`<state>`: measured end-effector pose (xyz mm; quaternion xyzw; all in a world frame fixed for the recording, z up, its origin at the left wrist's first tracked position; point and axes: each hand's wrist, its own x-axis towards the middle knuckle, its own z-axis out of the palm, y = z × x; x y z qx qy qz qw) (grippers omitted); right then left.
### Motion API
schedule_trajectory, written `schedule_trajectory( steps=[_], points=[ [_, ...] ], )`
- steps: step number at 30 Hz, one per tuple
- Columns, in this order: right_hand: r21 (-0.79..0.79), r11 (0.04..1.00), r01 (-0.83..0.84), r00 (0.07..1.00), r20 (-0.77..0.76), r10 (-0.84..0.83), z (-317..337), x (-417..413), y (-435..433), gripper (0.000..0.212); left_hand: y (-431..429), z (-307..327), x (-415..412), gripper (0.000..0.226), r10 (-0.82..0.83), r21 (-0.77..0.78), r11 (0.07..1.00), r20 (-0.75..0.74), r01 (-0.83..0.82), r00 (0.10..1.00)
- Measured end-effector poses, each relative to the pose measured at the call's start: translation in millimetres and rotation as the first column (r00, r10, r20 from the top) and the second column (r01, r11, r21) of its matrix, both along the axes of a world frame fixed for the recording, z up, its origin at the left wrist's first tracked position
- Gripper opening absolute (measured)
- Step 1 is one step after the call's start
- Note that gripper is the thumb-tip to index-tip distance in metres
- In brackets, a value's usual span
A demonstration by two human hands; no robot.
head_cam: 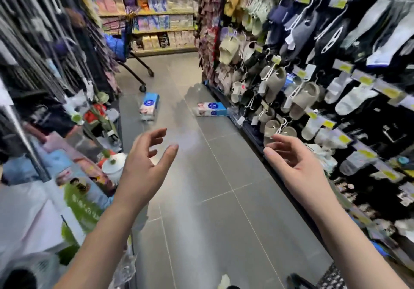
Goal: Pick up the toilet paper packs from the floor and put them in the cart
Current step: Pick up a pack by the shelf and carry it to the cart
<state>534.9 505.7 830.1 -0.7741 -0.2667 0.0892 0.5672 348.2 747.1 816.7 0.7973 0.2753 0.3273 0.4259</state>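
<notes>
Left hand (143,165) and right hand (298,165), grips released, face two toilet paper packs (149,106) (211,109); far cart (128,40) holds something blue.

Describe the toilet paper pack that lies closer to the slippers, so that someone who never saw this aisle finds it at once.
Start at the rack of hanging slippers on the right of the aisle and follow it down to the grey floor. The pack lies at the rack's foot, its long side facing you. The other pack sits further left, near the cart wheel.
</notes>
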Motion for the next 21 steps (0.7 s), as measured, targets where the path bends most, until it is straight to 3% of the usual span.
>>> schedule_trajectory(
  steps=[6, 13, 21],
  points=[
    [0.061, 0.996, -0.062, 0.997, -0.038, 0.064, -8, 57, 94, 0.030, 61, 2, 38, 0.041, 0.033, -0.021, 0.999, -0.024, -0.034, 0.999],
    [0.132, 0.985, -0.113, 0.992, -0.035, 0.118, -6, 163, 208, 0.028, 167, 28, 146, 0.038, 0.049, 0.024, 0.999, -0.047, -0.048, 0.998],
    [0.149, 0.972, -0.179, 0.978, -0.085, 0.193, 1, 269, 314, 0.022, 262, 44, 241, 0.037, 0.077, -0.035, 0.996, -0.057, -0.079, 0.995]
  ],
)
